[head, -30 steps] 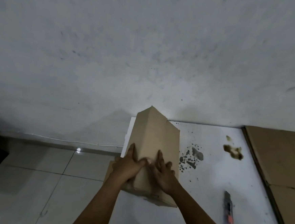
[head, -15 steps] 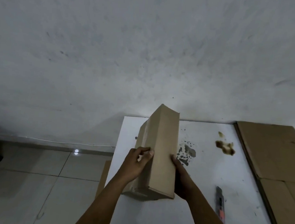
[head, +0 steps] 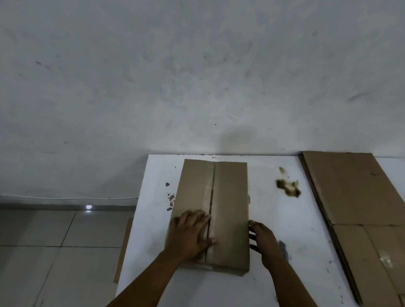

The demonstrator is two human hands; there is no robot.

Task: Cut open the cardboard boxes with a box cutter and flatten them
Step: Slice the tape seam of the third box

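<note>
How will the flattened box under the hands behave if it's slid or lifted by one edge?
The flattened box lies thin and flat on the white table, so it probably slides easily. Its centre seam suggests it may hinge or sag there when lifted. It looks light; the left hand presses it, perhaps against spring-back.

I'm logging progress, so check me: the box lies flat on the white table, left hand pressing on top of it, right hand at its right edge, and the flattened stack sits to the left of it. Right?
Not quite. The head view shows the flattened stack to the right of the box, not the left. The rest holds: the box lies flat on the white table, left hand pressing on top, right hand at its right edge.
</note>
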